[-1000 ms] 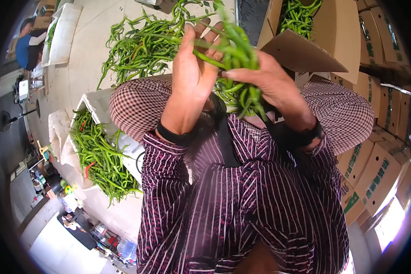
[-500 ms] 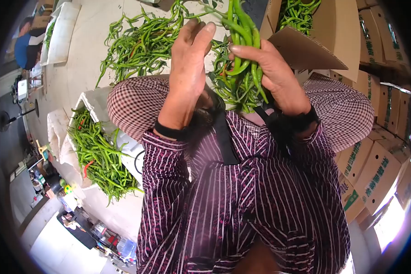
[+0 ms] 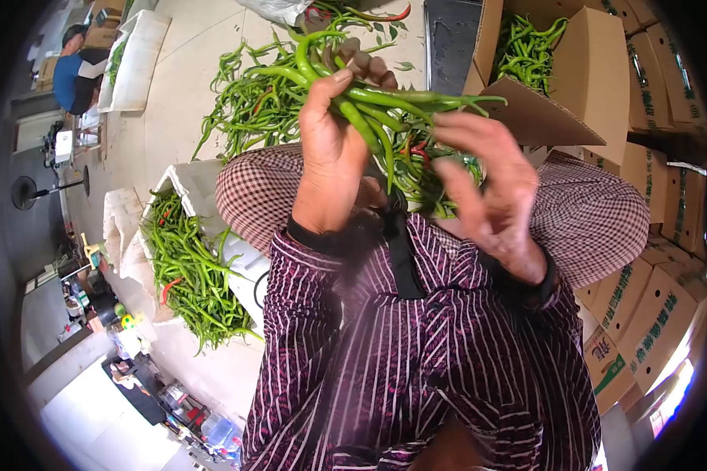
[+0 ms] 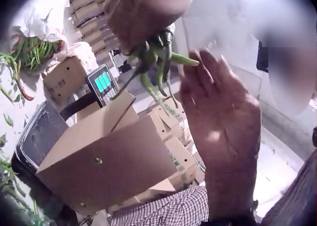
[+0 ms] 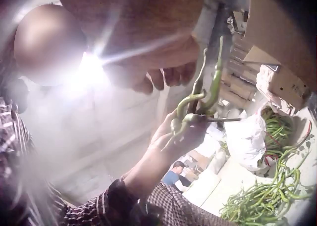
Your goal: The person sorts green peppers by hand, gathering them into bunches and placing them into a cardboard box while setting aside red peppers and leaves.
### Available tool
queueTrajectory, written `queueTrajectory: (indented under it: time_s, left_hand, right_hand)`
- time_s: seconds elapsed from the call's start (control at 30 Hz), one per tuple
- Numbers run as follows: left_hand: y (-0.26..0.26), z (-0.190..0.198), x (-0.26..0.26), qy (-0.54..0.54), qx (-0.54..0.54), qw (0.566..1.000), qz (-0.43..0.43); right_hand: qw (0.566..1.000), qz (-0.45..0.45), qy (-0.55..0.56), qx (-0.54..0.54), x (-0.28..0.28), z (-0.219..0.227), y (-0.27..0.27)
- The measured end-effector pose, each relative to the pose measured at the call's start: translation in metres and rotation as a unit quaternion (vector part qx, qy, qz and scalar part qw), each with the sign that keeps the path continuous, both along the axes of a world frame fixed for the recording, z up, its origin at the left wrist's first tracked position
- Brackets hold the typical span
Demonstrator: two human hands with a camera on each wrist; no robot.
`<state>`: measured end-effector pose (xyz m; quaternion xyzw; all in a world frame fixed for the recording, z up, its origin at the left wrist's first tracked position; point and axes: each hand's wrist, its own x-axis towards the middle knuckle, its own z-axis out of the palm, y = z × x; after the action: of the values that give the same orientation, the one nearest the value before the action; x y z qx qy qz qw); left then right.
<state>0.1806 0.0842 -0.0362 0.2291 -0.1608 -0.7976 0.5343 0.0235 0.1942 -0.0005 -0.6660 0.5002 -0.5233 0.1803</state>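
A small bunch of long green chili peppers (image 3: 373, 106) is gripped in my left hand (image 3: 330, 153), the thumb across the pods and their tips pointing right. In the left wrist view the pods (image 4: 157, 62) hang out from under that hand. My right hand (image 3: 495, 184), blurred, is just right of the bunch with fingers spread, holding nothing; its palm (image 4: 223, 122) faces the pods in the left wrist view. Below both hands, between the knees, lie more chili peppers (image 3: 428, 184), a few of them red. A larger heap of green chili peppers (image 3: 247, 118) spreads on the floor beyond the left knee.
An open cardboard box (image 3: 597, 71) with chili peppers stands front right, its flap (image 3: 526, 118) jutting toward my right hand. Beside it is a dark scale platform (image 3: 452, 43) with a lit display (image 4: 103, 82). A white crate (image 3: 177, 192) of peppers is at left. Stacked cartons (image 3: 644, 306) line the right.
The chili pepper bunch has passed from my right hand to my left. My right hand has let go and moved right and down. The head view has shifted slightly.
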Motion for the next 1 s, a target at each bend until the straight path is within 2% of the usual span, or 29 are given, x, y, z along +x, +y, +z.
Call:
queueTrajectory:
  time_s: [0.03,0.07,0.1,0.13,0.17,0.2,0.23,0.3,0.33,0.37,0.5,0.63,0.7,0.77,0.8,0.87,0.9,0.93,0.97,1.0]
  left_hand:
    - [0.002,0.002,0.002,-0.004,-0.001,1.000,-0.001]
    - [0.004,0.005,0.001,-0.022,-0.022,0.999,-0.006]
    - [0.005,0.006,0.000,-0.039,-0.042,0.998,-0.011]
    - [0.006,0.007,-0.004,0.016,-0.044,0.998,-0.032]
    - [0.008,0.008,-0.006,0.015,-0.043,0.998,-0.037]
    - [0.010,0.009,-0.007,0.037,-0.042,0.996,-0.063]
    - [0.011,0.010,-0.009,0.058,-0.042,0.994,-0.088]
    - [0.015,0.007,-0.015,0.063,-0.052,0.992,-0.093]
    - [0.015,0.003,-0.016,0.095,-0.084,0.983,-0.133]
    - [0.014,-0.001,-0.017,0.126,-0.115,0.970,-0.173]
    - [0.022,0.015,-0.021,0.060,-0.106,0.975,-0.187]
    - [0.020,0.011,-0.024,0.052,-0.109,0.965,-0.231]
    - [0.020,0.011,-0.029,0.085,-0.081,0.967,-0.228]
    - [0.021,0.016,-0.031,0.016,-0.063,0.977,-0.201]
    - [0.021,0.015,-0.033,0.015,-0.063,0.977,-0.201]
    - [0.019,0.013,-0.038,0.101,-0.073,0.965,-0.232]
    - [0.020,0.020,-0.041,0.098,-0.075,0.965,-0.233]
    - [0.023,0.032,-0.045,0.013,-0.073,0.973,-0.218]
    - [0.025,0.040,-0.049,-0.071,-0.071,0.974,-0.201]
    - [0.025,0.041,-0.052,-0.077,-0.072,0.974,-0.203]
  right_hand:
    - [0.998,-0.029,-0.049,0.028,-0.008,-0.007,0.009]
    - [0.984,-0.024,-0.110,0.138,-0.016,-0.008,0.019]
    - [0.984,-0.026,-0.112,0.136,-0.021,-0.010,0.021]
    - [0.931,0.024,-0.203,0.302,-0.026,-0.012,0.022]
    - [0.839,0.072,-0.288,0.455,-0.030,-0.016,0.024]
    - [0.825,0.107,-0.330,0.447,-0.030,-0.040,0.027]
    - [0.825,0.104,-0.333,0.445,-0.028,-0.052,0.026]
    - [0.812,0.163,-0.471,0.304,-0.017,-0.060,0.020]
    - [0.755,0.176,-0.551,0.310,-0.014,-0.049,0.017]
    - [0.755,0.177,-0.552,0.306,-0.016,-0.044,0.016]
    - [0.763,0.168,-0.557,0.282,-0.016,-0.029,0.017]
    - [0.793,0.123,-0.537,0.259,-0.015,-0.025,0.020]
    - [0.821,0.123,-0.502,0.241,-0.019,-0.024,0.021]
    - [0.823,0.117,-0.501,0.239,-0.022,-0.023,0.022]
    - [0.826,0.113,-0.498,0.239,-0.023,-0.022,0.022]
    - [0.830,0.107,-0.494,0.235,-0.025,-0.021,0.025]
    - [0.835,0.101,-0.489,0.232,-0.026,-0.022,0.024]
    - [0.834,0.102,-0.491,0.230,-0.029,-0.025,0.024]
    - [0.880,0.098,-0.416,0.206,-0.034,-0.031,0.026]
    - [0.919,0.092,-0.337,0.182,-0.037,-0.033,0.026]
